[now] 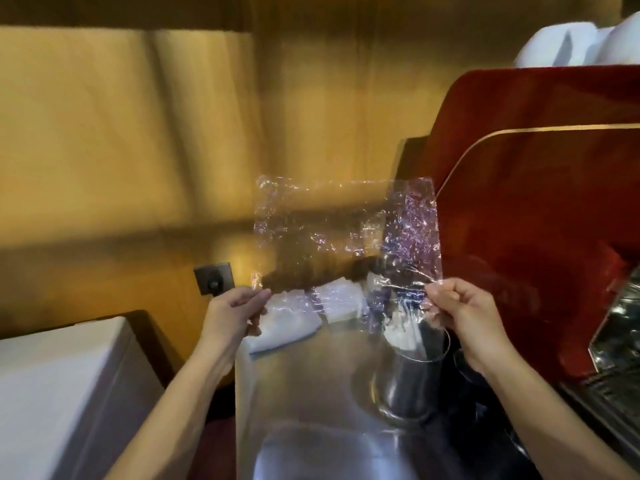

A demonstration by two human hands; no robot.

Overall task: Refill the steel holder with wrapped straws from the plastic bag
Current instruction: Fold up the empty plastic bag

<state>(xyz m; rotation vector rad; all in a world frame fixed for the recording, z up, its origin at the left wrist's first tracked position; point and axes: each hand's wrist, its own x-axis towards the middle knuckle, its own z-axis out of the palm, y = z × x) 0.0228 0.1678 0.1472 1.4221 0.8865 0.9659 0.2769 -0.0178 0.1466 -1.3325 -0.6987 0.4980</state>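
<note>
One clear plastic bag (346, 230), two hands (233, 315) (462, 315), one steel holder (412, 382) near the bench's right edge, two white folded cloths (287, 325) (341, 303) toward the far edge. Straws (403, 332) too blurred to count.

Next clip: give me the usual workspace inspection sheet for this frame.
Surface: steel counter, reflective, bare near the front.
Job's things: clear plastic bag held up flat, looks empty; steel holder upright with wrapped straws inside.
Clutter: folded white cloths behind the bag.
Hands: left hand and right hand pinch the bag's lower corners.
Cables: nothing seen.
Surroundings: red machine at right, wall socket, white box at left.
</note>
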